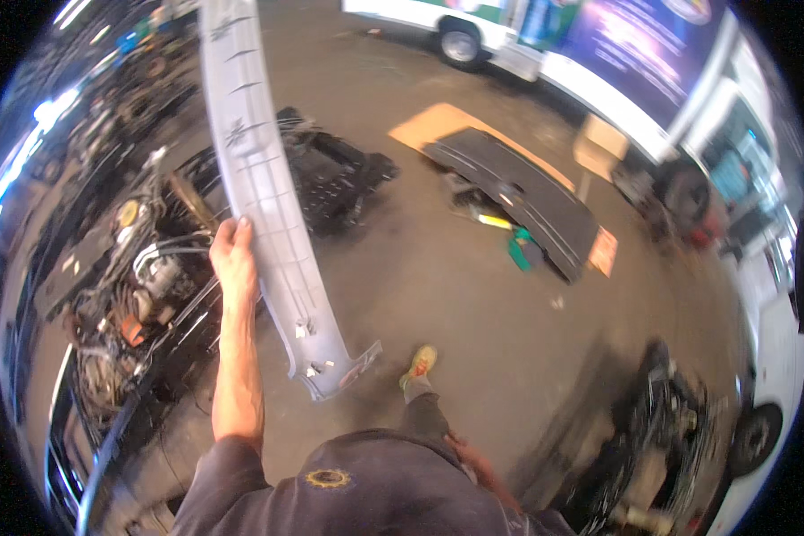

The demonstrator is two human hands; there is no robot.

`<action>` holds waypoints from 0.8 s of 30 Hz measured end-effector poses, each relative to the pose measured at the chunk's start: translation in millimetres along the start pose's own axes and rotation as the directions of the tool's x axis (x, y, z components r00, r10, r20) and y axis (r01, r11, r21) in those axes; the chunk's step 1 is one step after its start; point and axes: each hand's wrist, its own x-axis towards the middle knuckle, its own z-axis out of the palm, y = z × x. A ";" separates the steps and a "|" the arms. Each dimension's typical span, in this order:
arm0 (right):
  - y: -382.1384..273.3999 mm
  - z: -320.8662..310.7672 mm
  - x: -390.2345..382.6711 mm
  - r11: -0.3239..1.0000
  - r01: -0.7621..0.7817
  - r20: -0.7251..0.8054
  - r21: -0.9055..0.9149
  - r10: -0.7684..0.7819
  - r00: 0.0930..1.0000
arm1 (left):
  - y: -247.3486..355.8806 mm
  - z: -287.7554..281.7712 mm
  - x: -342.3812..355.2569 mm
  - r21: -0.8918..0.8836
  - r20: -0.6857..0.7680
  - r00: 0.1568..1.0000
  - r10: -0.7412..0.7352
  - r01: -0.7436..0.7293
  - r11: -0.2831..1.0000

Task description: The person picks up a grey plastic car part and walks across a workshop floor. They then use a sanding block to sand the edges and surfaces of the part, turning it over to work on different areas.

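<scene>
My left hand [234,259] is closed on the left edge of a long pale grey plastic trim panel [271,201], its thumb over the near face. Ribs and several small clips show on that face. The panel stands nearly upright in the picture, running past the top edge, and its lower end flares into a curved lip. Low beside my leg hangs my right hand [473,460], blurred and partly hidden by my shirt, so its fingers cannot be made out.
On the left lie a dismantled engine [156,268] and a black frame part [330,179]. A dark flat panel [518,192] rests over cardboard [456,125] ahead. Black machine parts [657,429] sit at right. A white vehicle [554,67] stands beyond.
</scene>
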 end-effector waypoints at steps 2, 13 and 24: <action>-59.5 -41.4 49.9 0.996 -0.006 -0.033 0.085 0.009 0.999 | -16.9 29.3 60.1 0.031 0.034 0.999 -0.010 0.009 0.999; -277.8 -193.9 172.2 0.924 0.240 0.315 -0.297 -0.142 0.938 | -195.0 238.7 277.3 0.481 -0.096 0.980 -0.175 0.200 0.853; -403.2 -302.5 303.0 0.817 -0.239 -0.109 -0.524 0.213 0.971 | -496.2 406.5 380.8 0.602 -0.118 0.832 -0.543 0.495 0.627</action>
